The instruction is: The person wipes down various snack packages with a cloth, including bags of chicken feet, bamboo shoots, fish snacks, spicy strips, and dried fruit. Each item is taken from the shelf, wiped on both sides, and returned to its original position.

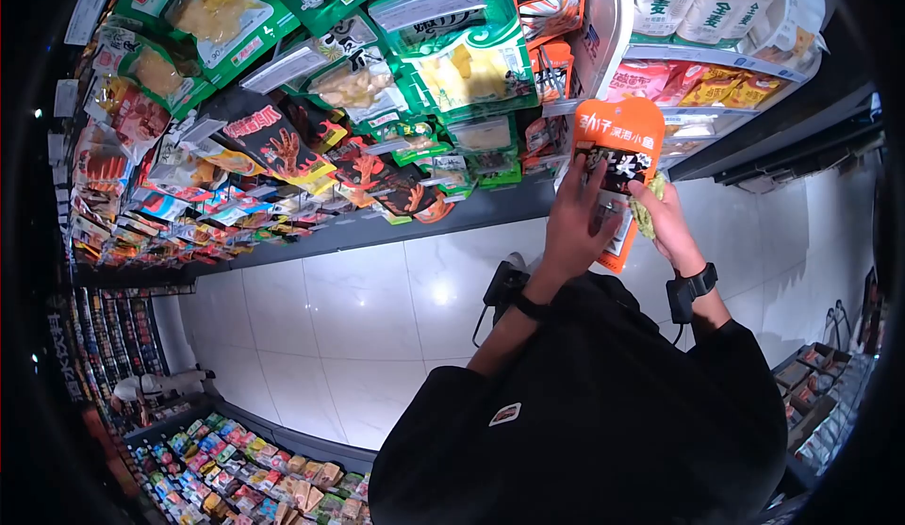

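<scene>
An orange snack packet (pixel 617 124) with a black label and white lettering is held upright in front of my body. My right hand (pixel 667 228) grips its right edge, thumb on the front. A crinkled pale-green thing (pixel 649 206) is pinched in that same hand beside the packet; its kind is not clear. My left hand (pixel 573 228) lies over the packet's lower left front, fingers spread and touching it. The back of the packet is hidden. Both wrists wear black straps with small devices.
Hanging green snack bags (pixel 471 68) and black-red packets (pixel 283 143) fill the rack ahead and left. A white shelf (pixel 726 54) with bagged goods stands at right. Pale floor tiles (pixel 358 308) lie below. A display bin (pixel 236 473) and another person (pixel 141 388) are at lower left.
</scene>
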Motion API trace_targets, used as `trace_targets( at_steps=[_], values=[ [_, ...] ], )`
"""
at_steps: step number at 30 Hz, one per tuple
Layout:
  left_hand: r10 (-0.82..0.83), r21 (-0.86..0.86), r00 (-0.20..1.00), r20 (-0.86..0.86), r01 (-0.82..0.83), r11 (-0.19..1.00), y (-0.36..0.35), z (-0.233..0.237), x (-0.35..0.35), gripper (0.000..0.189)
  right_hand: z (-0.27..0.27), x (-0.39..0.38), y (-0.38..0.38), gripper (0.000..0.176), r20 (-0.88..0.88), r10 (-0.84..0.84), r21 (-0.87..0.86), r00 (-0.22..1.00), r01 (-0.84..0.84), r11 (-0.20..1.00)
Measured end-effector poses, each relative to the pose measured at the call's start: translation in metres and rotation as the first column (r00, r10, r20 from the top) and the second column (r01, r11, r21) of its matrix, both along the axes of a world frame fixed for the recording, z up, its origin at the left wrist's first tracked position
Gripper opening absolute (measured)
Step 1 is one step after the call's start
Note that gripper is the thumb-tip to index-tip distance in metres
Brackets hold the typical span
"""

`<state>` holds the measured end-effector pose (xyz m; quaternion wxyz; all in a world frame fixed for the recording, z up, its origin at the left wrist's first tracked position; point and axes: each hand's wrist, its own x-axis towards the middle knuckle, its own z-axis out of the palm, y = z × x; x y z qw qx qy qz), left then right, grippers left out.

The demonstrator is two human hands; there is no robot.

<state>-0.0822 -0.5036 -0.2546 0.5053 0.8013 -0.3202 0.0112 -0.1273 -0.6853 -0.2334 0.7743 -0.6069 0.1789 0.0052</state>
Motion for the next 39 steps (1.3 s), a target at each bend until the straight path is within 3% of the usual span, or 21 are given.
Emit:
trace_targets(
  at_steps=[2,3,5,6,8,9,11,12,15,17,18,20,21,24,26,27,29,30,31,33,39],
  values=[
    [-0.034,-0.338,0.941,-0.336,-0.087,0.937,0.012,-0.012,0.009,0.048,0.003,-0.002,-0.010,0.030,0.033,-0.071,0.053,0.997,0.069,0.996],
    [-0.041,-0.339,0.941,-0.336,-0.081,0.937,0.018,-0.023,0.017,0.048,0.008,-0.004,-0.008,0.030,0.033,-0.078,0.051,0.996,0.076,0.996],
    [-0.397,-0.607,0.521,-0.756,-0.333,0.721,0.028,-0.046,0.029,0.044,0.017,-0.007,-0.003,0.033,0.062,-0.119,0.237,0.991,0.101,0.966],
    [-0.401,-0.609,0.519,-0.755,-0.330,0.721,0.031,-0.054,0.029,0.044,0.014,-0.008,-0.004,0.035,0.079,-0.060,0.249,0.995,0.038,0.968],
    [-0.798,-0.745,0.160,-0.582,-0.498,0.444,0.038,-0.064,0.023,0.046,0.016,-0.006,0.001,0.035,0.021,-0.045,0.337,0.999,0.035,0.941],
    [-0.796,-0.743,0.157,-0.584,-0.498,0.447,0.038,-0.065,0.020,0.046,0.016,-0.005,0.003,0.035,-0.033,-0.021,0.422,0.999,0.033,0.906],
    [-0.928,-0.835,0.150,-0.340,-0.502,0.225,0.034,-0.063,0.014,0.051,-0.006,-0.003,0.000,0.035,-0.055,0.021,0.468,0.998,0.007,0.884],
    [-0.977,-0.870,0.043,-0.211,-0.463,0.167,0.030,-0.026,0.010,0.053,-0.010,-0.001,0.003,0.034,-0.058,0.040,0.497,0.998,-0.006,0.867],
    [-0.984,-0.863,0.034,-0.174,-0.486,0.136,0.025,-0.017,0.006,0.053,-0.006,0.001,0.010,0.031,-0.070,0.049,0.489,0.996,-0.008,0.872],
    [-0.975,-0.847,0.060,-0.214,-0.509,0.155,0.019,-0.026,0.007,0.053,0.001,0.005,0.007,0.029,-0.093,0.099,0.243,0.991,-0.074,0.967],
    [-0.971,-0.840,0.067,-0.230,-0.517,0.164,0.016,-0.030,0.007,0.053,0.007,0.007,0.004,0.029,-0.091,0.099,0.240,0.991,-0.075,0.968],
    [-0.965,-0.835,0.080,-0.249,-0.523,0.172,0.012,-0.034,0.008,0.054,0.020,0.012,0.000,0.035,-0.322,0.295,-0.026,0.900,-0.320,0.947],
    [-0.964,-0.833,0.082,-0.254,-0.525,0.175,0.010,-0.035,0.008,0.054,0.015,0.013,0.000,0.035,-0.321,0.296,-0.028,0.900,-0.321,0.947],
    [-0.959,-0.830,0.090,-0.268,-0.527,0.182,0.007,-0.036,0.009,0.054,-0.012,0.015,-0.006,0.033,-0.080,0.264,-0.210,0.961,-0.276,0.938],
    [-0.957,-0.831,0.101,-0.271,-0.527,0.180,0.004,-0.038,0.013,0.054,-0.014,0.020,-0.015,0.036,0.007,-0.026,-0.340,1.000,0.026,0.940],
    [-0.956,-0.830,0.104,-0.276,-0.527,0.182,0.003,-0.039,0.015,0.054,-0.009,0.021,-0.012,0.036,0.007,-0.021,-0.338,1.000,0.022,0.941],
    [-0.953,-0.832,0.110,-0.281,-0.523,0.185,0.000,-0.041,0.016,0.054,0.009,0.020,-0.008,0.037,0.375,-0.147,-0.529,0.915,0.341,0.777],
    [-0.953,-0.831,0.110,-0.282,-0.524,0.186,-0.001,-0.041,0.017,0.054,0.015,0.019,-0.009,0.041,0.378,-0.013,-0.714,0.926,0.300,0.633],
    [-0.952,-0.830,0.110,-0.285,-0.525,0.187,-0.003,-0.042,0.017,0.054,0.022,0.018,-0.006,0.041,0.376,-0.018,-0.713,0.927,0.301,0.633],
    [-0.951,-0.829,0.106,-0.289,-0.525,0.194,-0.005,-0.041,0.016,0.054,0.034,0.024,0.010,0.051,0.314,0.315,-0.888,0.896,0.160,0.431],
    [-0.945,-0.824,0.111,-0.308,-0.528,0.207,0.002,-0.035,0.015,0.054,0.037,0.020,0.048,0.072,0.153,0.555,-0.962,0.817,-0.004,0.272]
  ],
)
